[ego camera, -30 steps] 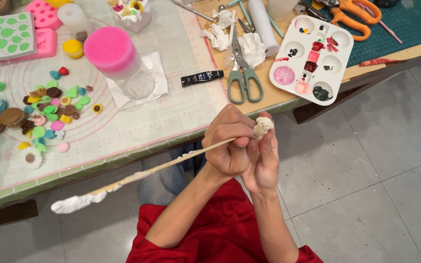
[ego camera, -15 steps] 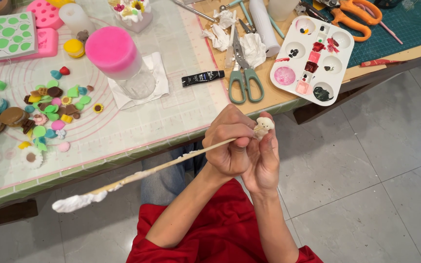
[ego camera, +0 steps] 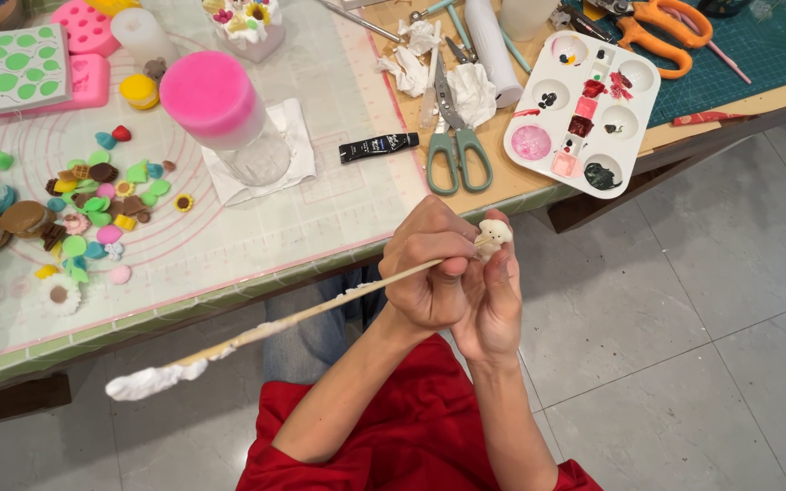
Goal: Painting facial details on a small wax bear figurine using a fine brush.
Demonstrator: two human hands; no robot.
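We see both hands raised together just off the near edge of the table (ego camera: 229,273), above the lap and the grey tiled floor (ego camera: 684,364). The left hand (ego camera: 429,273) is clenched around a long wooden stick (ego camera: 320,309), gripping it near its upper end; the stick slants down and away to the left, and its far end carries a lump of white paste (ego camera: 152,382). The right hand (ego camera: 491,305) pinches a small cream-coloured figurine (ego camera: 493,235) between thumb and fingertips, and the stick's tip meets this piece right at the hands. We cannot tell whether the tip is pressed into it or only touching. On the table beyond the hands lie green-handled scissors (ego camera: 452,150), a black paint tube (ego camera: 377,146) just to their left, and a white paint palette (ego camera: 582,109) with pink, red and black dabs in its wells. Farther left stands a clear glass (ego camera: 261,155) topped by a pink sponge (ego camera: 206,95), resting on a white paper napkin (ego camera: 297,136). A scatter of small coloured clay pieces (ego camera: 93,195) lies on the mat at the left, well apart from the hands. Orange-handled scissors (ego camera: 661,27) sit at the far right on a green cutting mat (ego camera: 757,55).
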